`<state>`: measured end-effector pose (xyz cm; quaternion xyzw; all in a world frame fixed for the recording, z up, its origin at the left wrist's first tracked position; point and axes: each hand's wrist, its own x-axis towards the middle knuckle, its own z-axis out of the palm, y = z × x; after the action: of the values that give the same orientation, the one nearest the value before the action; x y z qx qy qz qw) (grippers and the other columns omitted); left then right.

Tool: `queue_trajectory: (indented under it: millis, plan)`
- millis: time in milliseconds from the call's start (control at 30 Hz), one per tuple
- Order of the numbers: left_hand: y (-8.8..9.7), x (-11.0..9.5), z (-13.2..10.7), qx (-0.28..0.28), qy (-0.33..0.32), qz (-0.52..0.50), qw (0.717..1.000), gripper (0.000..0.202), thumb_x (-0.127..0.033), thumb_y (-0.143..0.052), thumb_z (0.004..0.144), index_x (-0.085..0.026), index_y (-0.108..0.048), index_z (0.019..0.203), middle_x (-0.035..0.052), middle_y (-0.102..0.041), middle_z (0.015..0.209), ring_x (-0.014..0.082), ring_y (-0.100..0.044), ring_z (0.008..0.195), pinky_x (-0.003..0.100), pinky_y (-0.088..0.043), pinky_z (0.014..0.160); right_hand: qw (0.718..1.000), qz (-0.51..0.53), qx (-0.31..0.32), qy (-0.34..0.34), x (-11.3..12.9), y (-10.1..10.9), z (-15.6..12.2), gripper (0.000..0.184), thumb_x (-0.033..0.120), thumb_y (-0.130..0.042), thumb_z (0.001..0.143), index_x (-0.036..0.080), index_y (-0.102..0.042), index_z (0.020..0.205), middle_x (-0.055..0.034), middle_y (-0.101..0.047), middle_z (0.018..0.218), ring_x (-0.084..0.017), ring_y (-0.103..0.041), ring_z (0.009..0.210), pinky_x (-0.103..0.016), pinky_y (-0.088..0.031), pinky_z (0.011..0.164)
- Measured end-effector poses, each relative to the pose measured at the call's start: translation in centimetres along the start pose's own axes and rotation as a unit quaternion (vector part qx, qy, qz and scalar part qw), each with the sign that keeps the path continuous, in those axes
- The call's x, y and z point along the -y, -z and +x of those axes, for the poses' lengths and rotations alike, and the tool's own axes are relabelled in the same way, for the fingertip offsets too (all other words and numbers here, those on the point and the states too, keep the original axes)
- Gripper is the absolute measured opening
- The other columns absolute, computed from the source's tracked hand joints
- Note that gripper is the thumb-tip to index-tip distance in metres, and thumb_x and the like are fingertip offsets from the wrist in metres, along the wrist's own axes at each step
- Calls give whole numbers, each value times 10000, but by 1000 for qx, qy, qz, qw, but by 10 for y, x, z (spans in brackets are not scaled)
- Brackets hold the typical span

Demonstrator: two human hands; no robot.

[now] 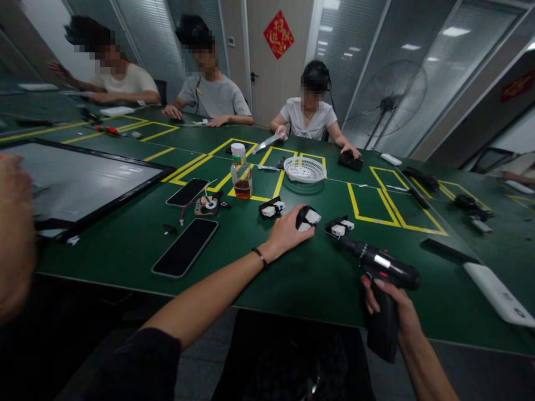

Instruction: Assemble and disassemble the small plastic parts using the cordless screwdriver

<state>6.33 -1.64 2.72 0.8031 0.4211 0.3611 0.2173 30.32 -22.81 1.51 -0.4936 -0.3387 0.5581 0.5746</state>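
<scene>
My left hand (pixel 286 234) rests on the green table (pixel 317 278) and grips a small black and white part (pixel 308 217). My right hand (pixel 390 309) is wrapped round the grip of a black cordless drill (pixel 387 267). The drill's thin bit points left and touches the held part. A second black and white part (pixel 339 227) lies just right of the first, beside the bit. A third one (pixel 271 209) lies to the left of my left hand.
Two black phones (pixel 186 247) (pixel 188 191) lie at the left, with a small wired gadget (pixel 208 206) between them. An amber bottle (pixel 241 178) and a white basket (pixel 305 169) stand farther back. Three people sit across the table. A large dark panel (pixel 79 181) lies far left.
</scene>
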Motion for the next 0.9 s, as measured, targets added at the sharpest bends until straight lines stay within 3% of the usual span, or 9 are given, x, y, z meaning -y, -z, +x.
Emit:
queue_trajectory:
  millis: [200, 400, 567, 767, 900]
  plan:
    - [2, -1, 0, -1, 17, -14, 1000, 647, -448, -678, 797, -236, -478, 1374, 79, -679, 1055, 272, -659, 954, 392, -501, 861, 1000, -2, -13, -5, -2, 2, 1, 247, 354, -574, 918, 126, -655, 870, -25, -547, 523, -156, -498, 463, -293, -425, 491]
    - [0, 2, 1, -1, 50, -38, 998, 651, -462, -704, 773, -252, -505, 1357, 80, -680, 1055, 263, -658, 946, 384, -507, 840, 1000, -5, -3, -3, 2, -1, -1, 256, 340, -552, 924, 117, -665, 979, -23, -548, 514, -162, -506, 464, -283, -381, 463]
    - [-10, 9, 4, 12, 105, -141, 984, 621, -496, -712, 769, -220, -552, 1302, 100, -689, 1069, 247, -663, 973, 379, -525, 839, 1000, -1, -18, 6, 2, -3, 0, 277, 352, -570, 900, 113, -679, 988, -24, -546, 493, -169, -502, 442, -304, -407, 471]
    - [-22, 18, 10, 33, 148, -277, 949, 541, -423, -686, 824, -196, -536, 1292, 124, -707, 1108, 207, -690, 934, 355, -549, 811, 999, 24, -23, 12, 2, -6, 2, 250, 338, -610, 872, 124, -689, 975, -14, -539, 486, -169, -494, 441, -315, -447, 482]
    - [-18, 18, 10, 13, 126, -246, 961, 601, -457, -702, 803, -191, -529, 1313, 127, -696, 1128, 221, -677, 987, 363, -538, 846, 1000, 15, -12, 3, 2, -5, 2, 268, 358, -620, 866, 119, -692, 966, -19, -549, 493, -165, -492, 436, -310, -451, 475]
